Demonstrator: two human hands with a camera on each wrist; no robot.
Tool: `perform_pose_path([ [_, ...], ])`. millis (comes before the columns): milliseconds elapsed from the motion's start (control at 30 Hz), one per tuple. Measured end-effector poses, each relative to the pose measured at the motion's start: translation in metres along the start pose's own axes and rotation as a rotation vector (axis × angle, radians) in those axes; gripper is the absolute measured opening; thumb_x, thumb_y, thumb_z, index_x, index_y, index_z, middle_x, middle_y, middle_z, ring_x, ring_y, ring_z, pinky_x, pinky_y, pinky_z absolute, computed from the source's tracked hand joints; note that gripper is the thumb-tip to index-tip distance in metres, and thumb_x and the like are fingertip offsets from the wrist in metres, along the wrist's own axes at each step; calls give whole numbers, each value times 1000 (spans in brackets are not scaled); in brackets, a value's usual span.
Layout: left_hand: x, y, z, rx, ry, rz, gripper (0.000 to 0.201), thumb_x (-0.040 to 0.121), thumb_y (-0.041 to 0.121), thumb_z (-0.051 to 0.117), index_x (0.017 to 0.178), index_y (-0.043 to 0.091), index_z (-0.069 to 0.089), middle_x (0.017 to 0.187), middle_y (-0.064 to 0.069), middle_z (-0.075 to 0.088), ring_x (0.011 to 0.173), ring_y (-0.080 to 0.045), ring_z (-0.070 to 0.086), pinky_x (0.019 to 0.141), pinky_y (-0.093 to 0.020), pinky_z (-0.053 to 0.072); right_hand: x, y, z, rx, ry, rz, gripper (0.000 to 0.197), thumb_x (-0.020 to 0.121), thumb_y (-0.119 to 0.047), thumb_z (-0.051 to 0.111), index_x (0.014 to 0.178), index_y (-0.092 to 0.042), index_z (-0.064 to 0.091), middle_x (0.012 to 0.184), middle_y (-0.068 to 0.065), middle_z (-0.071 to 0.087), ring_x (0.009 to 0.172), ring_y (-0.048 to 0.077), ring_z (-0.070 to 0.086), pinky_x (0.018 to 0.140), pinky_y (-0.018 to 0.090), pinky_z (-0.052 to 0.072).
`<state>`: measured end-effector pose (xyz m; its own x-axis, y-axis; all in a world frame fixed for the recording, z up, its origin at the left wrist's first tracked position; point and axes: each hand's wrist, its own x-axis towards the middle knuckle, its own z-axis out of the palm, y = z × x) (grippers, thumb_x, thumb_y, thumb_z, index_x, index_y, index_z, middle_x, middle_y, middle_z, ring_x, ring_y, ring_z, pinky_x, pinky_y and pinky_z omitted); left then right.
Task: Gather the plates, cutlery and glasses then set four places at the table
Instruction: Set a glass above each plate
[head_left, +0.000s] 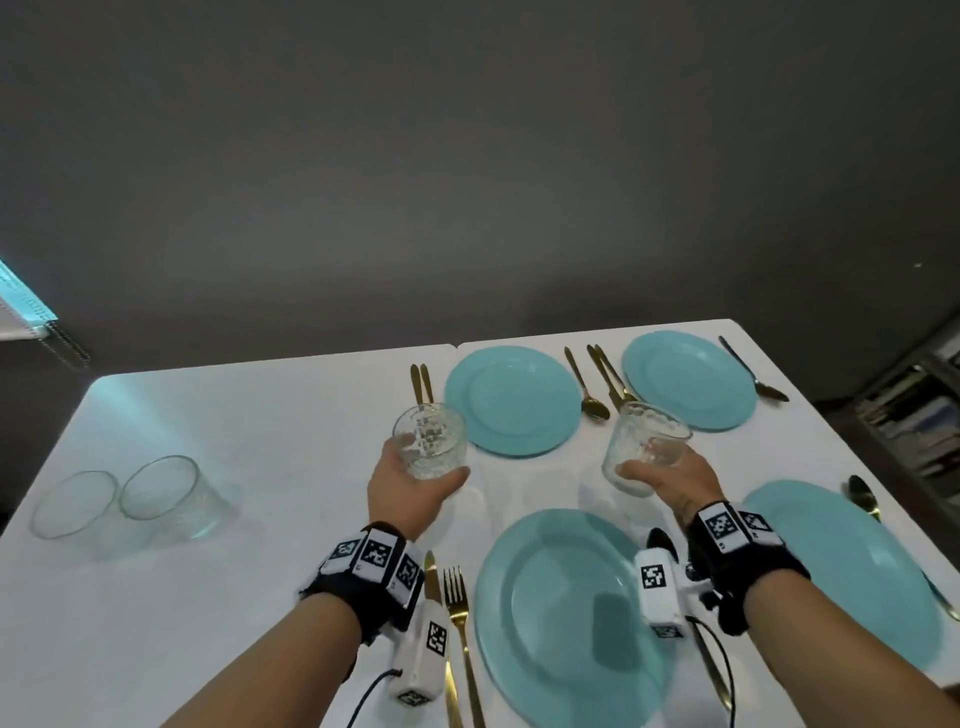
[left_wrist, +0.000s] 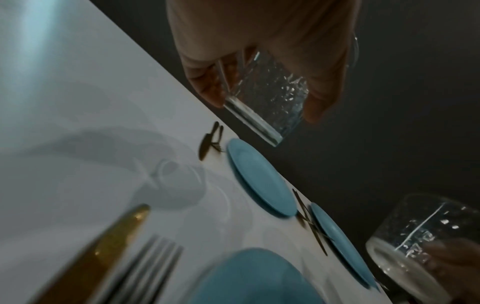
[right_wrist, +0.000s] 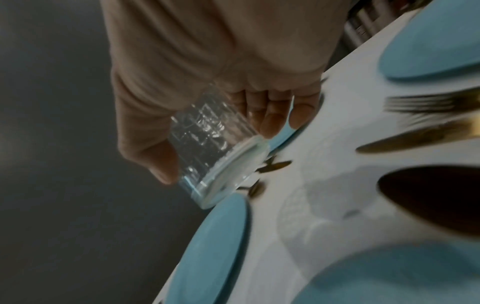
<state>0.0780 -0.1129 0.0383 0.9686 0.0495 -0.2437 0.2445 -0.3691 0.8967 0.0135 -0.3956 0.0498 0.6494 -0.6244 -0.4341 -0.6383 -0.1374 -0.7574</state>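
While both hands are up off the worktop, left hand grips one glass, right hand grips another glass, fingers wrapped round each. Four plates with gold cutlery sit from 12 to 3 o'clock. Two spare glasses stand touching at 9 o'clock.

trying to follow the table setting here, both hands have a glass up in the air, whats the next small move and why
Probably lower both glasses onto the table by the two far plates. The left hand holds one glass near the far left plate; the right hand holds another glass near the far right plate. Neither place has a glass.
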Motion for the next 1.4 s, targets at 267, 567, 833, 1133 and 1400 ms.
perform_pose_path([
  [267,-11,33,96,24,-115,4,75,60,24,87,125,18,49,117,-1,61,103,-17,57,89,-24,43,66,29,-91,-19,150,144,60,69,-16,83,121,-3,57,124,18,60,105,30,57,83,29,43],
  [567,-18,59,195,86,-223,48,75,57,23,88,122,18,50,107,9,59,101,-11,56,87,-20,42,140,63,-157,-61,275,247,79,59,-34,85,127,-10,52,128,15,59,117,35,55,99,39,46],
  [833,-15,66,240,156,-269,74,80,57,28,87,126,22,47,109,11,55,105,-11,54,95,-25,42,173,81,-179,-62,282,303,81,65,-30,83,132,-7,45,133,17,53,121,36,51,99,41,43],
  [1133,-11,71,264,176,-307,47,81,58,31,87,127,23,47,113,10,58,110,-12,55,90,-22,40,192,91,-187,-7,275,295,86,68,-26,83,141,-14,37,142,14,45,130,35,43,106,42,38],
  [1400,-11,74,281,202,-350,26,81,60,31,86,129,23,45,127,3,60,116,-17,55,94,-23,41,191,96,-189,53,303,308,92,63,-24,87,141,-14,37,141,15,46,128,36,46,105,43,40],
])
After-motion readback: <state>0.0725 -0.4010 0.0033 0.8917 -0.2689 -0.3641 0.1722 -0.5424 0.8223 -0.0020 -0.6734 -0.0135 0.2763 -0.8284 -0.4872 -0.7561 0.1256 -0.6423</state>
